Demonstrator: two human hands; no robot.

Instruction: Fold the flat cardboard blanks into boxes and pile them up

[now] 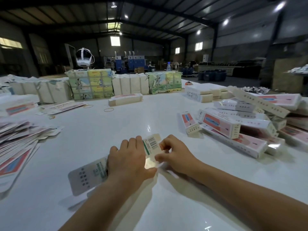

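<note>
While the left hand presses flat on the middle of the blank, fingers straight and pinning it to the bench, the right hand pinches the blank's far-right end flap, near the barcode, between curled thumb and fingers. Blank sits near the front edge of the bench, centre. Long axis runs diagonally: near-left end pokes out past the left wrist, far-right end sits between the two hands. Right hand is the nearer one to the flap end, so the fold likely pivots there, left hand acting as anchor. Judgement: box not yet erected, early in this piece. Pile of folded boxes lies toward the right edge, well apart from the hands; flat stack at the left edge. Risk: blank skids on the glossy top if the left palm lifts.
</note>
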